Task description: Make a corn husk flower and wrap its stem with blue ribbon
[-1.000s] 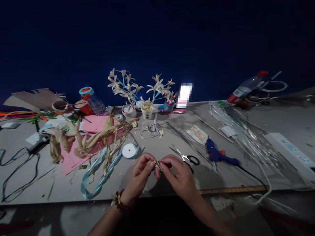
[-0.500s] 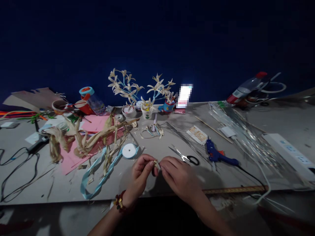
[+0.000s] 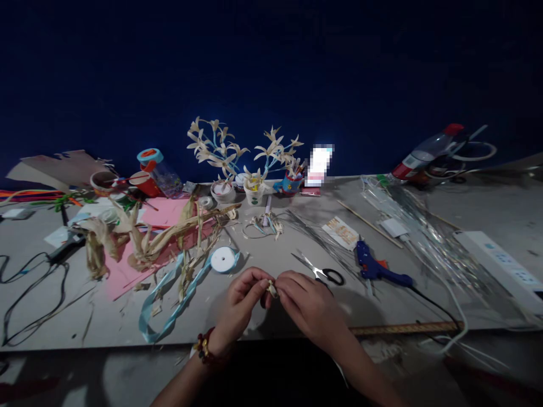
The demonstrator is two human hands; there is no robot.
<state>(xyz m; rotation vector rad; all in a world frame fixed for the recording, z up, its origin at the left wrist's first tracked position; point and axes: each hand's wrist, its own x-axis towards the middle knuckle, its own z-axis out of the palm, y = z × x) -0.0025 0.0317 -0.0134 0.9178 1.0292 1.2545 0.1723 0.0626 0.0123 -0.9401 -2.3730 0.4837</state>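
Observation:
Over the front of the table, my left hand (image 3: 248,294) and my right hand (image 3: 307,302) meet, fingertips together. Between them is a small cream-coloured flower piece (image 3: 272,289), which looks like dried corn husk. The left thumb and fingers pinch it from one side. Curled fingers of my right hand close on its other side, hiding part of it. Scissors (image 3: 316,270) with black handles lie just beyond my right hand. A white spool (image 3: 224,260) of light blue ribbon (image 3: 148,330) rests beyond my left hand, its loose end looping toward the table edge.
Dried corn husks (image 3: 146,249) lie on pink paper (image 3: 119,282) at left. Husk flowers on blue stems stand in a white cup (image 3: 254,195) at the back. At right are a blue glue gun (image 3: 379,270), thin wires (image 3: 314,234), a power strip (image 3: 504,265) and a tilted bottle (image 3: 428,152).
The flower piece has turned slightly between my fingers and shows more of itself below the fingertips. Both hands stay in nearly the same place.

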